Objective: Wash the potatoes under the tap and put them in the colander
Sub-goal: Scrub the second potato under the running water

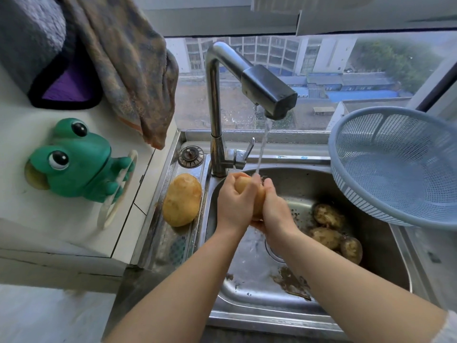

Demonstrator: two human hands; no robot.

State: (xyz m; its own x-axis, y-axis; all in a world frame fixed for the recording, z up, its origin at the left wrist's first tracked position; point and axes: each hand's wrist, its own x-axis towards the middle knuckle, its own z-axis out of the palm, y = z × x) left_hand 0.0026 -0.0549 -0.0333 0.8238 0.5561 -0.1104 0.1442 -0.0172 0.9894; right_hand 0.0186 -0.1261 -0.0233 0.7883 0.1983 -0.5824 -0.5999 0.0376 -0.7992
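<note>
Water [262,147] is running from the tap [247,78] onto a potato [243,184] that both hands are holding over the sink [247,318]. The left hand [235,201] is curling round the potato from the left. The right hand [277,210] is cupping it from the right and underneath, so the two hands are pressing toward each other with the potato between them. The potato's long axis is running away from the person toward the foot of the tap, with its far end tipping a little left and poking out above the left hand. Only that pale end and a strip between the hands are showing; the rest is hiding behind fingers and palms.

A second potato [181,200] is lying on the ledge left of the basin, its long axis also running front to back. Three muddy potatoes [329,216] are lying close together at the right of the basin, just beside the right wrist, and the nearest one is sitting partly in shadow. Brown dirt [289,280] is lying on the basin floor.

The blue colander [395,164] is sitting tilted at the right of the sink with its bare mesh bowl facing up and left. The frame is cutting off its right edge. Small blue marks [304,157] on the ledge behind the basin are too small to read.
</note>
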